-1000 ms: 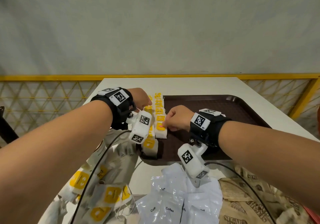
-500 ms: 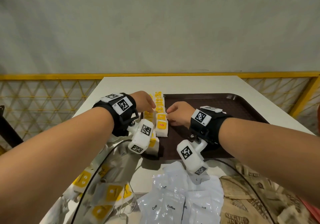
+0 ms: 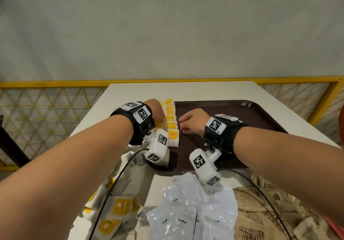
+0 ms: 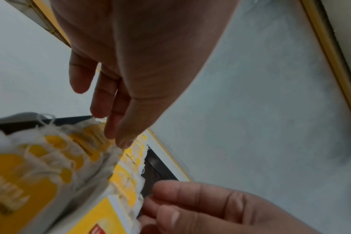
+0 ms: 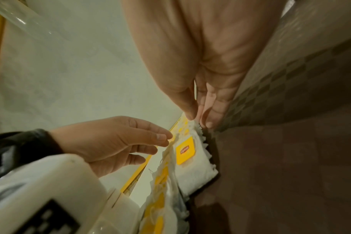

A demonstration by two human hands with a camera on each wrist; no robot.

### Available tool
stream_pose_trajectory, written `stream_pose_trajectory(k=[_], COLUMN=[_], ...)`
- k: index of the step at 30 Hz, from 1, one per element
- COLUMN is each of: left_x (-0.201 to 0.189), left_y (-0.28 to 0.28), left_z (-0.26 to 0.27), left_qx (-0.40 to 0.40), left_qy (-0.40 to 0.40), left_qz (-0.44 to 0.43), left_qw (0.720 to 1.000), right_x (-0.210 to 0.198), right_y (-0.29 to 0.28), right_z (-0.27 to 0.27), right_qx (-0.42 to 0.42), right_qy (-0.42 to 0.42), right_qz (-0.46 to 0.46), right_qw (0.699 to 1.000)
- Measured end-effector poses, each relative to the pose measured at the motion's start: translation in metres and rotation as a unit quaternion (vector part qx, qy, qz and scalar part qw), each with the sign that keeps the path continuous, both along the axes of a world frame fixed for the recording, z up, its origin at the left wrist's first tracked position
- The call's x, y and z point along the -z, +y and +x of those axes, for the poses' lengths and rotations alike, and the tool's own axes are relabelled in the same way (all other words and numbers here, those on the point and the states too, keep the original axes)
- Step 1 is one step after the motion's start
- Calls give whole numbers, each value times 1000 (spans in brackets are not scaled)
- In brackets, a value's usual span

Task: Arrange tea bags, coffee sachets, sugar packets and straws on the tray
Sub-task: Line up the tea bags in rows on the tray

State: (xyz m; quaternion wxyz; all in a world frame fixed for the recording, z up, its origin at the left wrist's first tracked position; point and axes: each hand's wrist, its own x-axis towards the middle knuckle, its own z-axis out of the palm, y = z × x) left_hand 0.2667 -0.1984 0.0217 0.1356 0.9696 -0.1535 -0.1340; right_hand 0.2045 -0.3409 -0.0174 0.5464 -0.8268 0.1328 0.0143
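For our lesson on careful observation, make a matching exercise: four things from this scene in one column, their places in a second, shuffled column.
Things:
1. tea bag rows
2. coffee sachets
3. brown sugar packets
4. right hand

Places:
A. over the tray, beside the rows
B. table, near right
C. tray's left side
D. table, near middle

Pairs: 1-C, 2-D, 3-B, 4-A
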Motion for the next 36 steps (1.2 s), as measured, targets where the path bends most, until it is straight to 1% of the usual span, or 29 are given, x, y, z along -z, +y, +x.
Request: stream_pose_trajectory(k=[3,5,8,10,12,14,17,22,28,32,36], left_x=[2,2,1,-2,-7,-9,-6,1,3,4,4], left_y=[-1,-2,-1,1,2,2,-4,-8,-8,-9,-9], left_z=[5,3,-1,-5,-10,-13,-14,-13,-13,-12,-13], left_qx=[6,12,32,63,91,102,91,92,88,92,89], left_qy=[-6,-11,-26,-23,-1,0,-11,-20,-15,-14,-10], left_qz=[-22,-22,10,28,33,50,85,102,130,138,138], left_qw=[1000,1000,999,997,995,993,992,990,987,986,986], right_x=[1,1,-4,-8,-9,-7,-4,-1,-3,-3,-4], right_y=[1,2,-4,-10,-11,-7,2,7,7,12,13], right_z=[-1,-1,-1,-5,-13,-20,-22,-17,-17,-18,-18], right_qx=[-17,-35,-24,-14,-47,-97,-132,-147,-157,-183,-189], right_qy=[6,4,2,9,32,55,57,51,31,49,54], right_qz=[27,24,7,3,-9,-53,-127,-191,-188,-235,-245], right_qw=[999,999,1000,1000,998,992,981,969,969,953,949])
